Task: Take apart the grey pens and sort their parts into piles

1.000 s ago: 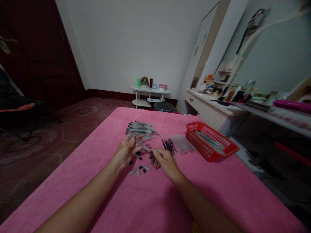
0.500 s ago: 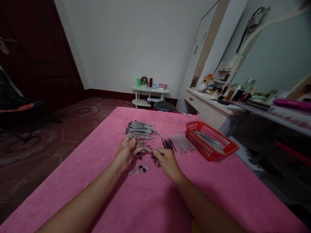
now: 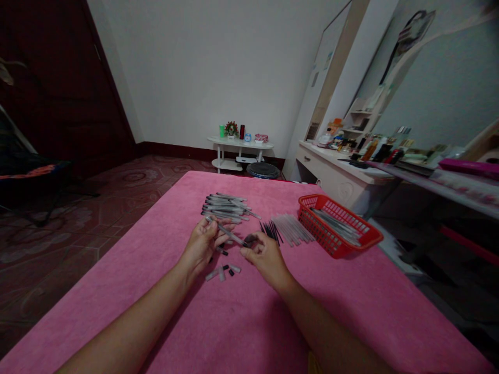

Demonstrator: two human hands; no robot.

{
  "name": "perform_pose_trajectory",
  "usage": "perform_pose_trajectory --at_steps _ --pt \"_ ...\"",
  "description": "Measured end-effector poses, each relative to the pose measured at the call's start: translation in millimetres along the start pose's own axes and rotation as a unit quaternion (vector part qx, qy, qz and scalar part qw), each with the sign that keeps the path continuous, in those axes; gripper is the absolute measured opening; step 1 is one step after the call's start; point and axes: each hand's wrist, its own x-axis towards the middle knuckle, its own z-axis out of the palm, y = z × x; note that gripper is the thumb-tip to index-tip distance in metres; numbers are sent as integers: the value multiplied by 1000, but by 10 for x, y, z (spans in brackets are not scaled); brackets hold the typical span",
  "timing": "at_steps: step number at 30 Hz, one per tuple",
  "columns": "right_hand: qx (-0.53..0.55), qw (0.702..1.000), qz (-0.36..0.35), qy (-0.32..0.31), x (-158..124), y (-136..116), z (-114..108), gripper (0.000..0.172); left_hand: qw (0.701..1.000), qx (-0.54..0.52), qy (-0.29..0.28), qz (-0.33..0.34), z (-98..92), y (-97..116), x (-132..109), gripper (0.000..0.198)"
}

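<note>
My left hand (image 3: 199, 245) is closed around a grey pen (image 3: 231, 235), which slants down to the right. At the pen's dark lower end, my right hand (image 3: 268, 257) has its thumb and curled fingers on it. Just beyond my left hand lies a pile of grey pens with dark ends (image 3: 224, 206). Loose short caps and black plugs (image 3: 222, 273) lie on the cloth below the hands, a few partly hidden by my left fingers. Thin black sticks (image 3: 272, 231) lie beside a row of pale translucent tubes (image 3: 292, 230), past my right hand.
A red plastic basket (image 3: 317, 234) holding thin grey sticks stands on the right of the pink-covered table (image 3: 218, 327). Behind it is a white dressing table (image 3: 339, 169) crowded with bottles. A small white stand (image 3: 218, 150) is by the far wall.
My right hand has turned at the pen's lower end, its fingers shifting up and its thumb now showing lower. The left hand and pen have barely moved.
</note>
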Motion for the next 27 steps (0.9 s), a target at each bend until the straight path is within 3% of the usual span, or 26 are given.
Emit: perform_pose_trajectory --at_steps 4,8,14,17,22,27 --pt "6 998 21 -54 3 16 -9 31 1000 -3 3 0 -9 -4 5 23" --pt "12 1000 4 -16 -6 -5 -7 13 1000 -1 -6 4 -37 -20 13 25" --pt "30 999 15 -41 2 -30 -11 26 1000 -2 -9 3 -65 -37 20 27" --pt "55 998 22 -17 8 -46 -25 15 1000 3 -3 4 -58 -29 12 26" --pt "55 995 43 -64 -8 -59 -15 31 1000 4 -1 -5 -20 -13 -11 24" --pt "23 999 36 -23 -14 -50 -2 16 1000 9 -8 -4 -9 -33 -20 24"
